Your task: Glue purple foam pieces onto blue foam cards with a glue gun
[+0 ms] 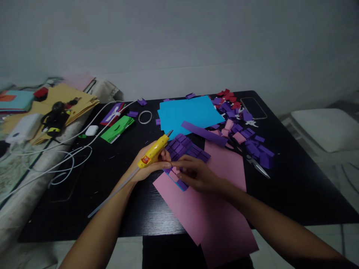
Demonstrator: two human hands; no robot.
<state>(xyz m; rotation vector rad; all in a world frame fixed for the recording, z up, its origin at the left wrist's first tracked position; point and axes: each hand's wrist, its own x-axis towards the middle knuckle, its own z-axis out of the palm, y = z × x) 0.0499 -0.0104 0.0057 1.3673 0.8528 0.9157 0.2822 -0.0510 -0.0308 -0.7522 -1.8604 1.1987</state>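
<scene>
My left hand (147, 170) is closed around a yellow glue gun (154, 150), its nozzle pointing up and away to the right. A long translucent glue stick (113, 193) juts from the gun's back end over my forearm. My right hand (200, 175) has its fingers drawn together, the fingertips meeting my left thumb; anything between them is too small to make out. Beneath both hands lies a piece covered in folded purple paper squares (179, 145), with a few pink ones at its near end. Pink paper sheets (224, 213) lie under my right hand and overhang the front edge.
Blue sheets (190, 112) and a purple strip (204, 133) lie behind my hands. Folded purple pieces (252, 147), scissors (258, 166) and a phone (254, 107) are at right. Green paper (117, 129), a tape ring (145, 117) and white cables (74, 153) are at left.
</scene>
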